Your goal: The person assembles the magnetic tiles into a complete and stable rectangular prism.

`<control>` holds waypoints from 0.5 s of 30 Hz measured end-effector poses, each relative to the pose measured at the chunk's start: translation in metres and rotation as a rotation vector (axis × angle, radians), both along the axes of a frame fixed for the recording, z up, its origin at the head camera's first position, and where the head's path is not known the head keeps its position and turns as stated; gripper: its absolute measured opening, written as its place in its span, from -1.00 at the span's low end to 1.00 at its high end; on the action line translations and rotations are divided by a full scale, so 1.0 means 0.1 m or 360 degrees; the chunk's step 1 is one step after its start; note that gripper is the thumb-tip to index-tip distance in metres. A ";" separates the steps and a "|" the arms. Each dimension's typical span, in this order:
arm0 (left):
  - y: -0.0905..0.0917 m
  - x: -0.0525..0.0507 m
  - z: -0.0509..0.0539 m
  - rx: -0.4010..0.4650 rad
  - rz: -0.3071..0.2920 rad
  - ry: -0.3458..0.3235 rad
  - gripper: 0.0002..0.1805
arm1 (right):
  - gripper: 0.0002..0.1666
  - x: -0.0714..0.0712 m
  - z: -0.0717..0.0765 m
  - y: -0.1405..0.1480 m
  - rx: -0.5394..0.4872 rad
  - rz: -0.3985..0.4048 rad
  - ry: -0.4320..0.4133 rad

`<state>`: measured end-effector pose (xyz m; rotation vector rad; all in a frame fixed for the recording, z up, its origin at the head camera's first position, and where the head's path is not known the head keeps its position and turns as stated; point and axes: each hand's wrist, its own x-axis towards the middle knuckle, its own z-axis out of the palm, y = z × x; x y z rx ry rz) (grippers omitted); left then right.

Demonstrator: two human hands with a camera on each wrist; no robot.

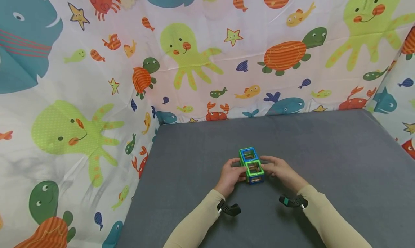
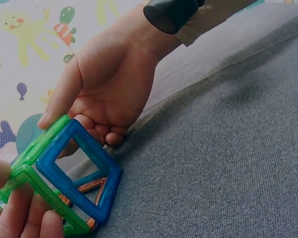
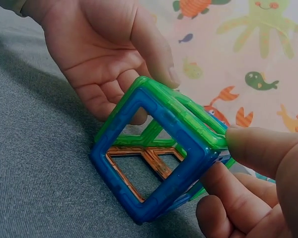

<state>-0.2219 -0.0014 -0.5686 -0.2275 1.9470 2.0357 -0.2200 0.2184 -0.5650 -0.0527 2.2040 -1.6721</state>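
Observation:
A small block built of see-through magnetic tiles (image 1: 256, 173) sits on the grey cloth, between both hands. Its top shows a blue square frame behind a green one, and a blue frame (image 3: 174, 126) closes the near end. Orange frames (image 3: 159, 163) show at its bottom. My left hand (image 1: 229, 175) grips the left side, thumb at the green top edge and fingers lower down the side. From the right, my right hand (image 1: 283, 171) pinches the block, its thumb (image 2: 62, 96) at the top green edge; its other fingers are partly hidden behind the tiles in the left wrist view.
The grey cloth-covered table (image 1: 194, 143) spreads around the block. A white curtain (image 1: 201, 21) printed with sea animals stands along the back and left edges, and also at the right. Dark straps (image 1: 229, 208) circle both wrists.

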 end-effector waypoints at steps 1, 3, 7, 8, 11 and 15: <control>0.00 0.00 0.00 0.0011 0.0000 -0.0007 -0.43 | -0.20 0.00 0.00 0.00 0.0002 -0.0004 -0.0002; 0.00 0.00 0.00 0.0022 -0.0002 -0.0010 -0.42 | -0.20 0.01 0.01 -0.01 0.0004 -0.0007 -0.0004; 0.00 0.01 0.00 0.0044 -0.0004 -0.0011 -0.41 | -0.21 0.01 0.02 -0.01 0.0010 -0.0005 -0.0003; 0.00 0.01 0.01 0.0046 -0.0008 -0.0008 -0.41 | -0.21 0.01 0.02 -0.01 0.0014 -0.0002 -0.0003; 0.00 0.02 0.02 0.0056 -0.0014 -0.0012 -0.40 | -0.21 0.01 0.01 0.00 0.0017 0.0000 -0.0002; 0.00 0.03 0.04 0.0059 -0.0020 -0.0012 -0.41 | -0.21 0.00 0.00 0.01 0.0013 -0.0005 -0.0002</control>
